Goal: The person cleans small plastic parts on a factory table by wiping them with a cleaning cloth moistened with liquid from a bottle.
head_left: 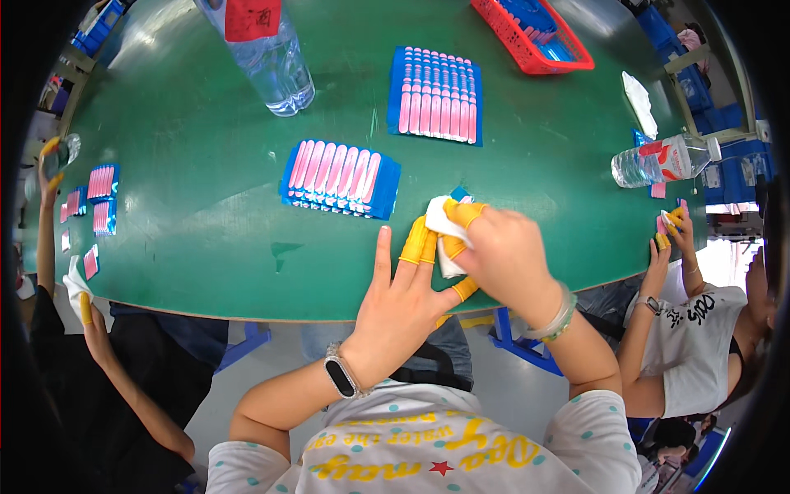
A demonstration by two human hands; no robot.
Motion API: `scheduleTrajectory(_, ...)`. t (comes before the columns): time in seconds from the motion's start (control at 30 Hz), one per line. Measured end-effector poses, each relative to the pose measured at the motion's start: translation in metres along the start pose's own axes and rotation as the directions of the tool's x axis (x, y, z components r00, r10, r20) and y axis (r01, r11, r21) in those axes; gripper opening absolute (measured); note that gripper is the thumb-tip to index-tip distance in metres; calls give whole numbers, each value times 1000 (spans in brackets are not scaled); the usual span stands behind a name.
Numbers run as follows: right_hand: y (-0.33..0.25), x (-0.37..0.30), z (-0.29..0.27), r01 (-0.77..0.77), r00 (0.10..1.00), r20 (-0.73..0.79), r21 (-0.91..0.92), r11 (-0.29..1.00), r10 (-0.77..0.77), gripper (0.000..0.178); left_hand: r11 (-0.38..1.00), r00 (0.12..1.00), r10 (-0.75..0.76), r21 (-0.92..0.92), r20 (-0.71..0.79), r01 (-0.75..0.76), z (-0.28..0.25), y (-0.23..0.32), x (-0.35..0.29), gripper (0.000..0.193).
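Note:
My right hand (508,251), yellow cots on its fingertips, is closed on a folded white cloth (443,216) pressed down on the table. Just past the cloth, the corner of a small blue piece (461,195) shows; the rest is covered. My left hand (399,296) lies with its fingers stretched out, cotted fingertips against the cloth's left edge. What may be under those fingertips is hidden. Beyond my left hand sits a stack of blue sheets with long pink strips (339,177). Farther off is another blue stack with pink strips (436,97).
A large clear bottle (280,70) stands at the far left on the green table (197,214). At the far right are a red basket (539,45) and a crumpled white cloth (639,103). A water bottle (662,160) lies near a co-worker's hands (668,235). Another person works at left.

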State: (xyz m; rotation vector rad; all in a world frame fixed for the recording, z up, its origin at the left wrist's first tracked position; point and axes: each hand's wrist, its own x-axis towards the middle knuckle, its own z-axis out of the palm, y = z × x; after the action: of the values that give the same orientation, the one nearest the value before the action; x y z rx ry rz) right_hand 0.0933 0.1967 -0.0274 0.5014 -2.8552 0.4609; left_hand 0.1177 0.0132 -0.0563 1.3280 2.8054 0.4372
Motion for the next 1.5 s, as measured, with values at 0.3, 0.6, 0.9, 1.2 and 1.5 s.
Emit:
scheduleTrajectory(0.3,9,3,3,35,998,-46,-20,999,-36,24,1000,1000,-7,-20,-28,6,1,1,0,62)
scheduleTrajectory(0.6,19,-6,-3,29,998,-53,-55,998,-32,29,998,1000,-20,-56,6,20,0,2,0,64)
scheduleTrajectory(0.9,22,-12,-5,2,999,-52,-108,994,-8,33,1000,999,-9,6,-43,9,-1,2,3,63)
scheduleTrajectory(1.2,17,-19,-5,143,986,-69,-103,984,-151,25,1000,999,-11,13,-41,12,-4,2,5,67)
scheduleTrajectory(1.5,37,-32,-3,-142,976,-193,-218,966,99,26,996,1000,-9,93,-28,12,-6,1,3,77)
